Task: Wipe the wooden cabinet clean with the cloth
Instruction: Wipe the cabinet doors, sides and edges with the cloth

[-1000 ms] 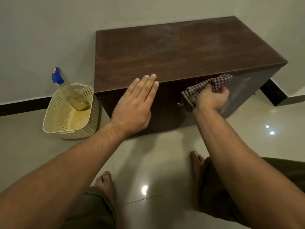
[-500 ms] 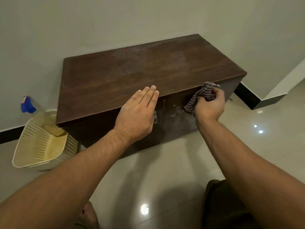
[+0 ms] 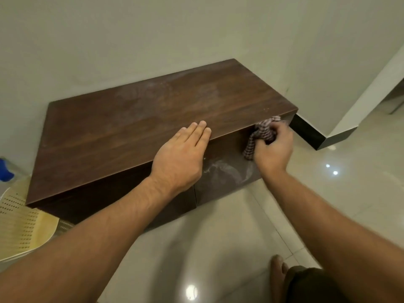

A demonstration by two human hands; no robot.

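A low dark wooden cabinet [image 3: 135, 119] stands against the wall, its top dusty near the back. My left hand [image 3: 181, 158] lies flat, fingers together, over the front edge of the top. My right hand [image 3: 273, 149] is shut on a bunched checked cloth [image 3: 260, 134] and presses it to the upper right corner of the right door. A pale wet smear [image 3: 227, 171] shows on that door below the cloth.
A cream perforated plastic basket [image 3: 19, 228] sits on the floor at the cabinet's left end, with a blue spray-bottle top [image 3: 5, 171] above it. Glossy tiled floor [image 3: 218, 248] lies in front. My foot [image 3: 277, 274] and knee are at the bottom right. A black skirting runs along the right wall.
My right hand has carried the cloth rightward along the top of the door toward the cabinet's right corner. The view shifted up and right; my left hand stayed on the front edge.
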